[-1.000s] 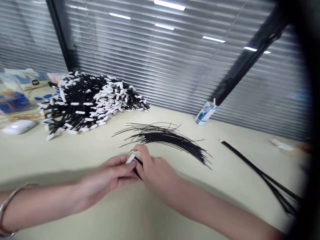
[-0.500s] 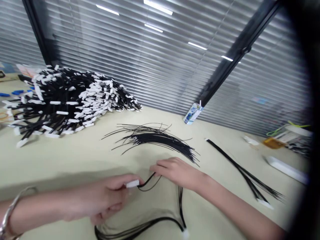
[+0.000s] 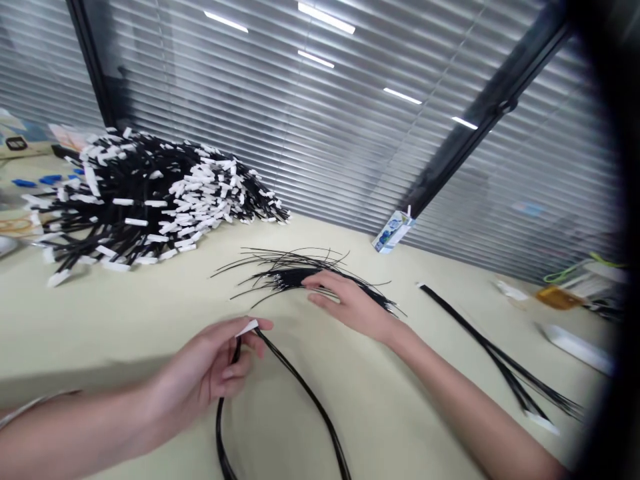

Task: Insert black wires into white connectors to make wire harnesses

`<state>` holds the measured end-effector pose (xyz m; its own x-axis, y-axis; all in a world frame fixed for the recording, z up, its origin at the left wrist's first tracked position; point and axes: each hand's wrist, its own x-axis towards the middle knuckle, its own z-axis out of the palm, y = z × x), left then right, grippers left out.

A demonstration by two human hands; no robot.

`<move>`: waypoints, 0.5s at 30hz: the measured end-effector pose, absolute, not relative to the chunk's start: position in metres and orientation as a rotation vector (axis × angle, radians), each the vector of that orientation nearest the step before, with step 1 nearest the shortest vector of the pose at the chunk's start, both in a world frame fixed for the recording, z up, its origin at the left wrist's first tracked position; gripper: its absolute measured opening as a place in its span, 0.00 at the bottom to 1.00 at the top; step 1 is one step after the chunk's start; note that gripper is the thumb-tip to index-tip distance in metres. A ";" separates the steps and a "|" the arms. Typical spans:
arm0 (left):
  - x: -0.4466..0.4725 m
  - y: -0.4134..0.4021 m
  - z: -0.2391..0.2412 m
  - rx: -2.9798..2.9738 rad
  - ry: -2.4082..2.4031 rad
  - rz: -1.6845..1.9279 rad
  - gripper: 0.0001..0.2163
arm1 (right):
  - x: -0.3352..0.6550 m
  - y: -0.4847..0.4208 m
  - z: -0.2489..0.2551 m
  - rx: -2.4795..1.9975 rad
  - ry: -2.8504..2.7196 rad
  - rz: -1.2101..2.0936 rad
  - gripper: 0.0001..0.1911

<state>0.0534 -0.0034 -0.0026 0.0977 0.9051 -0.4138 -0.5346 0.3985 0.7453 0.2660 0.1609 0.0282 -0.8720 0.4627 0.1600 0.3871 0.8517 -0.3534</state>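
Note:
Between the thumb and fingers of my left hand (image 3: 220, 370) is a white connector (image 3: 247, 328) with black wires (image 3: 305, 390) running from it. These wires hang in a loop that drops past the bottom of the view. My right hand (image 3: 353, 303) reaches over a loose bundle of thin black wires (image 3: 293, 276) lying on the table. Its fingers are stretched and slightly apart, with nothing visible in them. Whether the fingertips touch the bundle I cannot tell. The bundle's wires show small shiny ends, and a few strands stray to the left.
A big heap of black cables with white connectors (image 3: 200, 193) lies at the back left. Right of my arm rests a black wire harness (image 3: 480, 343). A drink carton (image 3: 393, 231) stands by the window blinds. Blue pieces (image 3: 50, 179) lie far left, a white bar (image 3: 577, 347) far right.
My right hand has let go of the wire near the connector and moved up over the loose bundle. My left hand has risen slightly, tilting the connector, and the hanging wires now form a wider loop.

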 end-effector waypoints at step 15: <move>0.055 -0.003 0.007 0.494 0.802 1.056 0.13 | 0.222 0.178 -0.008 -0.675 -2.610 0.180 0.07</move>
<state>0.0551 -0.0028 0.0072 0.2579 0.9046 -0.3394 -0.5705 0.4261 0.7021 0.2215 0.1781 -0.0082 -0.7860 0.4879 0.3797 0.4310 0.8728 -0.2291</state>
